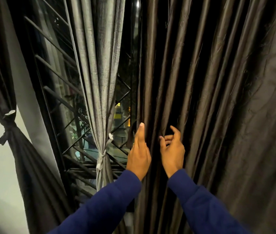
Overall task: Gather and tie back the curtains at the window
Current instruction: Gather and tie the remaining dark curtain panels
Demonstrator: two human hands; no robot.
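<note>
Two curtains done: dark left curtain (21,149) and grey curtain (100,98) tied. Brown curtain (209,98) on your right hangs loose. Your left hand (139,154) lies flat on its edge, right hand (172,149) half-curled, neither grip closed.

the left hand (139,155) lies flat along the edge of the loose dark curtain (218,98), fingers straight. the right hand (172,149) hovers just beside it with fingers curled, perhaps brushing a fold. a grey curtain (98,65) and a black curtain (10,132) hang tied before the barred window (56,78).
</note>
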